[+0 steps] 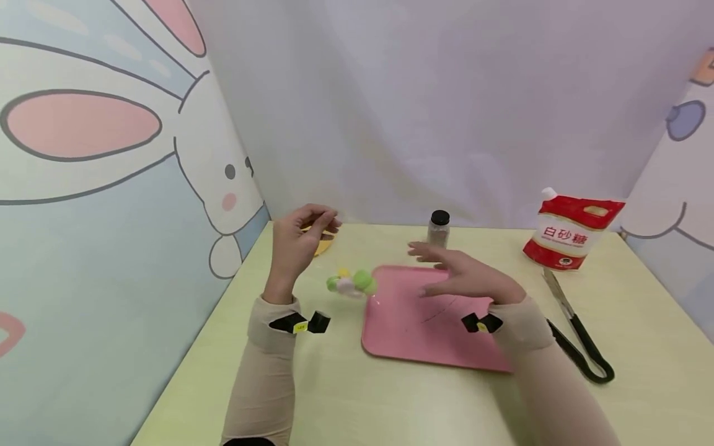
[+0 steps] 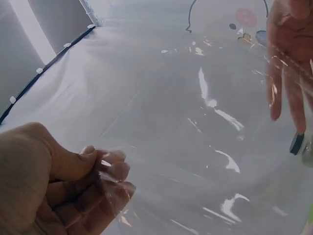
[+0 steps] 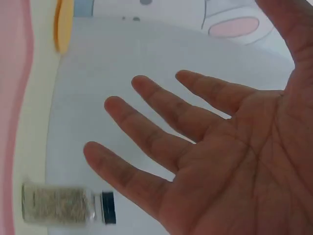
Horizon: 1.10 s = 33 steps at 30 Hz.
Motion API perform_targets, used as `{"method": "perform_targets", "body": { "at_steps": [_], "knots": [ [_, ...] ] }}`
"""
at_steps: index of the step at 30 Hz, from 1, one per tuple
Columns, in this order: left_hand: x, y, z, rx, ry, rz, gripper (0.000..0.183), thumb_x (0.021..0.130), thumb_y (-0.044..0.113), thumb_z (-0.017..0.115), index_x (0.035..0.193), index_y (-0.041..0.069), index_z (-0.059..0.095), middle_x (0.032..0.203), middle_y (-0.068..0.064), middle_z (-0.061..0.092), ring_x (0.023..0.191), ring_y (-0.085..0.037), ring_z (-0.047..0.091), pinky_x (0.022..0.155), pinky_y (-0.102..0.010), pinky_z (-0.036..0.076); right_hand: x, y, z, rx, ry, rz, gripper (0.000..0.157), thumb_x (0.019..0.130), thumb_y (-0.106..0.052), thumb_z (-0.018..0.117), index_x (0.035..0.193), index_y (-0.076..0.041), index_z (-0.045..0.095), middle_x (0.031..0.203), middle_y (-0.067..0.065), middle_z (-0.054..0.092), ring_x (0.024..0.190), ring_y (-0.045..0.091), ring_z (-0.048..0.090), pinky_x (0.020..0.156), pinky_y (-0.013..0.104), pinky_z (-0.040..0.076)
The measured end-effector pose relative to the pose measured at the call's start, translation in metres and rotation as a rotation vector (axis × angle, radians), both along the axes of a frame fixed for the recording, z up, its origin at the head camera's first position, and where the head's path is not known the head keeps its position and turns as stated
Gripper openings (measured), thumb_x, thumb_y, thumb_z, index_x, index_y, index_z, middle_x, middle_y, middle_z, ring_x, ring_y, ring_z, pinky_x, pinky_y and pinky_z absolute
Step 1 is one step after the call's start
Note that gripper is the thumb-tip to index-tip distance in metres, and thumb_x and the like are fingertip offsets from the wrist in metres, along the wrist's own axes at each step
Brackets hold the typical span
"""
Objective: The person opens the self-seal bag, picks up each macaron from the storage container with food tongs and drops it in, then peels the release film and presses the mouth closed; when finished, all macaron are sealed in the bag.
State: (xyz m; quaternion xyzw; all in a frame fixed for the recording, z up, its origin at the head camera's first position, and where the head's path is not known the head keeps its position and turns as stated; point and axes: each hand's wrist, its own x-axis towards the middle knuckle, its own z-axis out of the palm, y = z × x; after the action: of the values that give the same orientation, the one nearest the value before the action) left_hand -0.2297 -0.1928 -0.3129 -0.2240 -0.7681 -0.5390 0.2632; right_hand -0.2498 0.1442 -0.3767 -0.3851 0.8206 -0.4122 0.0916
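My left hand [image 1: 301, 238] is raised over the table's left side. In the left wrist view, its thumb and fingers pinch the edge of a clear plastic film [image 2: 220, 147], which spreads rightward with bright glints. Small green, white and yellow pieces [image 1: 348, 284] show below and right of that hand, beside the tray; I cannot tell whether the film encloses them. Over the pink tray [image 1: 401, 328] is my right hand [image 1: 468, 275], fingers straight and spread, palm bare in the right wrist view [image 3: 230, 152]. A glass jar [image 1: 439, 235] with a black lid stands just behind it.
A red and white sugar pouch [image 1: 569, 232] with a white cap stands at the back right. Black-handled metal tongs [image 1: 582, 337] lie right of the tray, partly behind the right forearm. A yellow object [image 1: 323, 246] is partly hidden behind the left hand. Cloth walls surround the table.
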Motion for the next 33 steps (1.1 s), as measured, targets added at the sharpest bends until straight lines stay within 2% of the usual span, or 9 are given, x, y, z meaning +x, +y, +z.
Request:
{"method": "perform_targets", "body": {
  "at_steps": [2, 4, 7, 9, 14, 19, 23, 27, 33],
  "knots": [
    [0.000, 0.005, -0.002, 0.031, -0.032, -0.048, 0.012, 0.097, 0.013, 0.068, 0.099, 0.003, 0.074, 0.088, -0.011, 0.074, 0.077, -0.026, 0.072, 0.066, -0.033, 0.061, 0.004, -0.011, 0.003, -0.049, 0.008, 0.051, 0.078, 0.089, -0.030, 0.079, 0.155, -0.025, 0.037, 0.142, -0.002, 0.056, 0.134, 0.027, 0.051, 0.108, 0.053, 0.041],
    [0.000, 0.009, -0.003, 0.041, -0.051, -0.081, 0.012, 0.097, 0.012, 0.068, 0.099, 0.003, 0.074, 0.089, -0.012, 0.074, 0.078, -0.027, 0.073, 0.065, -0.034, 0.061, 0.005, -0.018, 0.003, -0.077, 0.081, 0.052, 0.057, 0.093, -0.027, 0.075, 0.145, -0.022, 0.053, 0.131, -0.005, 0.065, 0.123, 0.022, 0.061, 0.100, 0.045, 0.050],
    [-0.001, 0.013, -0.005, 0.041, -0.066, -0.122, 0.012, 0.097, 0.013, 0.068, 0.099, 0.003, 0.074, 0.089, -0.012, 0.074, 0.078, -0.026, 0.073, 0.065, -0.035, 0.062, 0.002, -0.016, 0.002, -0.127, 0.158, 0.004, 0.026, 0.097, -0.018, 0.069, 0.123, -0.015, 0.072, 0.111, -0.005, 0.074, 0.103, 0.017, 0.071, 0.085, 0.034, 0.057],
    [-0.003, 0.013, -0.007, 0.048, -0.088, -0.166, 0.012, 0.097, 0.012, 0.067, 0.099, 0.002, 0.073, 0.089, -0.013, 0.073, 0.079, -0.026, 0.073, 0.066, -0.037, 0.062, -0.001, -0.010, 0.002, -0.165, 0.169, -0.044, 0.016, 0.098, -0.013, 0.067, 0.110, -0.013, 0.078, 0.103, -0.002, 0.076, 0.095, 0.015, 0.073, 0.078, 0.029, 0.058],
    [-0.014, 0.017, -0.022, 0.115, -0.213, -0.323, 0.014, 0.099, 0.010, 0.064, 0.105, -0.001, 0.071, 0.092, -0.016, 0.072, 0.083, -0.027, 0.073, 0.075, -0.041, 0.061, -0.001, 0.011, 0.005, -0.267, 0.168, -0.141, 0.016, 0.098, -0.009, 0.065, 0.110, -0.011, 0.076, 0.094, 0.000, 0.077, 0.089, 0.014, 0.073, 0.077, 0.025, 0.058],
    [-0.023, 0.027, -0.046, 0.158, -0.369, -0.435, 0.022, 0.100, 0.011, 0.062, 0.110, -0.008, 0.067, 0.097, -0.016, 0.072, 0.092, -0.027, 0.072, 0.084, -0.044, 0.059, 0.002, 0.025, 0.002, -0.303, 0.168, -0.160, 0.015, 0.100, -0.005, 0.062, 0.108, -0.007, 0.074, 0.094, 0.003, 0.076, 0.086, 0.014, 0.073, 0.075, 0.031, 0.060],
    [-0.031, 0.034, -0.056, 0.149, -0.405, -0.442, 0.024, 0.099, 0.013, 0.064, 0.109, -0.009, 0.067, 0.099, -0.017, 0.072, 0.095, -0.030, 0.072, 0.086, -0.045, 0.058, -0.002, 0.029, 0.001, -0.275, 0.115, -0.167, 0.015, 0.100, -0.009, 0.062, 0.108, -0.006, 0.074, 0.096, 0.006, 0.076, 0.087, 0.015, 0.073, 0.075, 0.038, 0.061],
    [-0.042, 0.038, -0.059, 0.148, -0.393, -0.427, 0.022, 0.099, 0.014, 0.065, 0.108, -0.006, 0.068, 0.100, -0.018, 0.073, 0.095, -0.030, 0.072, 0.086, -0.044, 0.059, -0.011, 0.034, 0.002, -0.207, 0.108, -0.177, 0.016, 0.100, -0.014, 0.063, 0.108, -0.007, 0.075, 0.094, 0.005, 0.076, 0.086, 0.018, 0.074, 0.075, 0.036, 0.061],
    [-0.053, 0.036, -0.069, 0.197, -0.409, -0.444, 0.022, 0.099, 0.012, 0.064, 0.110, -0.007, 0.068, 0.102, -0.018, 0.073, 0.097, -0.029, 0.072, 0.086, -0.043, 0.058, -0.020, 0.043, -0.002, -0.129, 0.091, -0.213, 0.014, 0.101, -0.016, 0.064, 0.106, -0.013, 0.077, 0.092, 0.007, 0.076, 0.085, 0.014, 0.073, 0.076, 0.035, 0.060]
  ]
}}
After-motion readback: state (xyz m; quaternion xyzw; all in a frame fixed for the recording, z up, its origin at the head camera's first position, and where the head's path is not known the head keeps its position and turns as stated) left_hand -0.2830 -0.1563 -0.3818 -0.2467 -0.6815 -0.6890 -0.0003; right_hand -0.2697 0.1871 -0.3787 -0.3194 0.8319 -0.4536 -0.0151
